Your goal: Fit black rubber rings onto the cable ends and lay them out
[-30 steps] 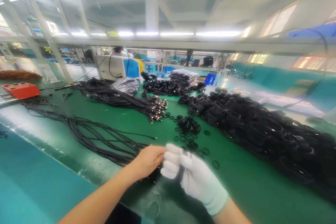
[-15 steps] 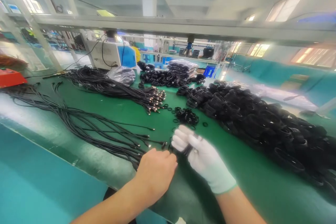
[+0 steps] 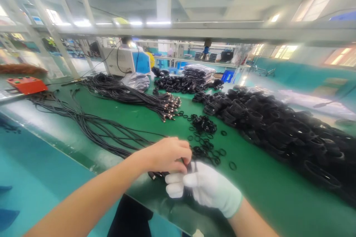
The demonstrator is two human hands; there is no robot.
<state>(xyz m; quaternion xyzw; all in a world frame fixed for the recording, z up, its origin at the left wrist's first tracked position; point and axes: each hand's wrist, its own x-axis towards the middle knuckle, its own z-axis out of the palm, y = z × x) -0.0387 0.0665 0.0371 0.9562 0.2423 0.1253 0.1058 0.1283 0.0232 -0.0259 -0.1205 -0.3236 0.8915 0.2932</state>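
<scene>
My right hand [image 3: 207, 189], in a white glove, is closed around a small bundle of black cable [image 3: 188, 192] in front of me. My bare left hand [image 3: 170, 154] meets it from the left, fingers bent and pinched at the bundle's top; exactly what they grip is partly hidden. Just beyond both hands, small black rings [image 3: 207, 144] lie scattered on the green table [image 3: 256, 192]. Loose black cables [image 3: 97, 133] stretch to the left, and some plug ends show beneath my left hand.
A big heap of coiled black cables [image 3: 278, 129] fills the right side. Farther back lie a bundle of straight cables [image 3: 133, 98] with metal plugs, more coils [image 3: 180, 83] and a white-and-blue machine [image 3: 125, 61]. A red box [image 3: 27, 85] sits at left.
My left hand has come up onto the cable bundle in the gloved right hand, which has moved lower and nearer. More small rings are uncovered. The camera view has shifted somewhat left.
</scene>
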